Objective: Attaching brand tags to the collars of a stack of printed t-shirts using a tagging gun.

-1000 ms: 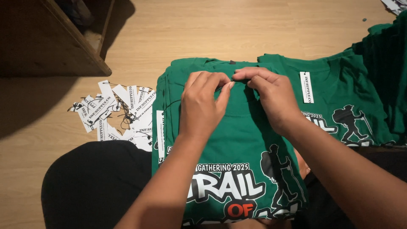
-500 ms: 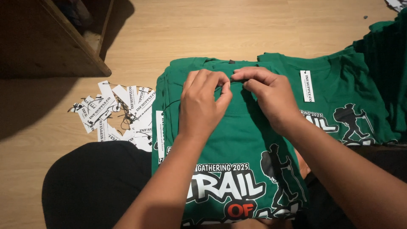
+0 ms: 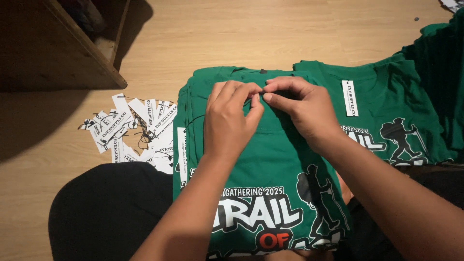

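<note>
A green printed T-shirt (image 3: 270, 159) lies on top of a stack of the same shirts across my lap. My left hand (image 3: 229, 121) and my right hand (image 3: 299, 108) meet at its collar, fingertips pinched together on a thin black string just below the neckline. The string trails left over the cloth toward a white paper tag (image 3: 182, 147) at the stack's left edge. What sits between my fingertips is too small to make out.
A second stack of green shirts (image 3: 386, 116) with a white tag (image 3: 349, 98) lies to the right. A pile of loose white tags with black strings (image 3: 137, 130) is on the wooden floor to the left. A wooden shelf unit (image 3: 58, 48) stands at upper left.
Both hands stay pinched at the collar, with only slight finger movement. The shirts and tags have not moved.
</note>
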